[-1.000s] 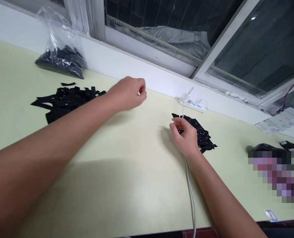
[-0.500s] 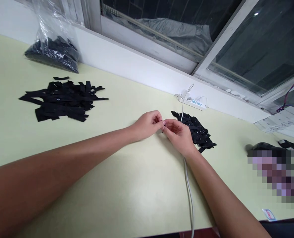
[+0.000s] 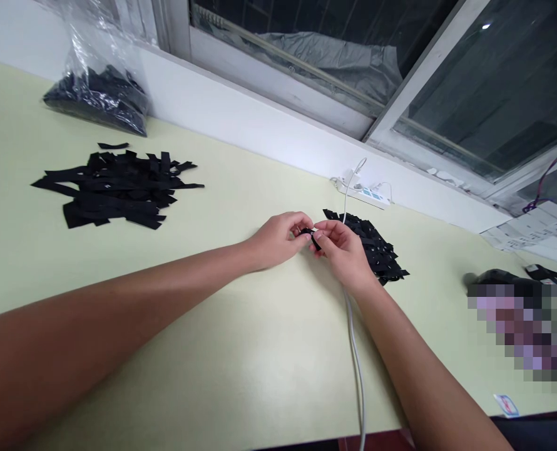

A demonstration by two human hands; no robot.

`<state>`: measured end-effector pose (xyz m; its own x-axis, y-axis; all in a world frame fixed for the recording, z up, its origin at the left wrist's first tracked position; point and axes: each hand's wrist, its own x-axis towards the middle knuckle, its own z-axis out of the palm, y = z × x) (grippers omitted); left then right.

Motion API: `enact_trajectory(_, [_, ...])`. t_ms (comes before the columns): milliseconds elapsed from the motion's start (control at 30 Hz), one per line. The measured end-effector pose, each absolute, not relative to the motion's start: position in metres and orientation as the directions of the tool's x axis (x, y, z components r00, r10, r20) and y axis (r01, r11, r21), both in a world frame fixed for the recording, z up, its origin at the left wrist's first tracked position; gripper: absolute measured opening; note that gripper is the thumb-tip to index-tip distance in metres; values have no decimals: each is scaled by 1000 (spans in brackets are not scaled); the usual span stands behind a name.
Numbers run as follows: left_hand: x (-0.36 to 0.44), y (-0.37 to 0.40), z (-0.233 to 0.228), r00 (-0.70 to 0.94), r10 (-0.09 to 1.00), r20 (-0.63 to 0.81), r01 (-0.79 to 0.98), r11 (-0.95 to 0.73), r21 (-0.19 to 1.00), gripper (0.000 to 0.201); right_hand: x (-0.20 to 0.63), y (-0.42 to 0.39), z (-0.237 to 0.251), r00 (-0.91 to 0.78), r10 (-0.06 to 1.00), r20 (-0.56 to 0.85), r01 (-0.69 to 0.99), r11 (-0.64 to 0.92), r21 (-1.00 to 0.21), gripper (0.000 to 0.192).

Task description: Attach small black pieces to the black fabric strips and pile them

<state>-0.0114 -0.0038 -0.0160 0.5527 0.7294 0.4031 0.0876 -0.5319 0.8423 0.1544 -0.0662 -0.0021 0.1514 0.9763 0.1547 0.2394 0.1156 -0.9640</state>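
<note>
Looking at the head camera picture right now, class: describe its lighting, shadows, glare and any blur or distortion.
Head view: even, soft light on the pale green table; faint shadows under both forearms; glare on the plastic bag and a light spot in the window glass; wide-angle bend along the sill; a pixelated patch at right; left hand and right hand sharp, pinching a small black piece.

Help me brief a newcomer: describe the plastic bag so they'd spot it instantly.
Follow the window sill to the table's far left corner. There the plastic bag leans on the wall; unlike the loose pile of black strips nearby, its black pieces sit inside clear film.
</note>
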Motion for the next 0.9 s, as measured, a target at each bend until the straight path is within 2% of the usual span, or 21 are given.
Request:
enact_trajectory(100, [-14, -8, -13, 485, 685, 543, 211, -695, 688, 17, 154, -65, -5, 182, 968, 171, 228, 127, -965, 40])
enact_trajectory(167, [-16, -9, -12, 518, 622, 587, 241, -765, 597, 13, 154, -65, -8, 192, 960, 206, 241, 157, -958, 40])
enact_trajectory(267, [-16, -9, -12, 562, 580, 589, 242, -797, 554, 11, 153, -65, -10, 160, 952, 259, 297, 204, -933, 38])
enact_trajectory(533, [-15, -11, -9, 525, 689, 500, 272, -692, 668, 13, 150, -72, -6, 138, 950, 280, 493, 179, -851, 32])
enact_trajectory(700, [-15, -12, -6, 511, 755, 410, 256, -589, 767, 12, 146, -73, -6, 129, 950, 283, 502, 184, -845, 28])
enact_trajectory(900, [-15, -11, -7, 507, 760, 407, 264, -586, 766, 6, 143, -74, -9, 126, 956, 265, 503, 168, -848, 28])
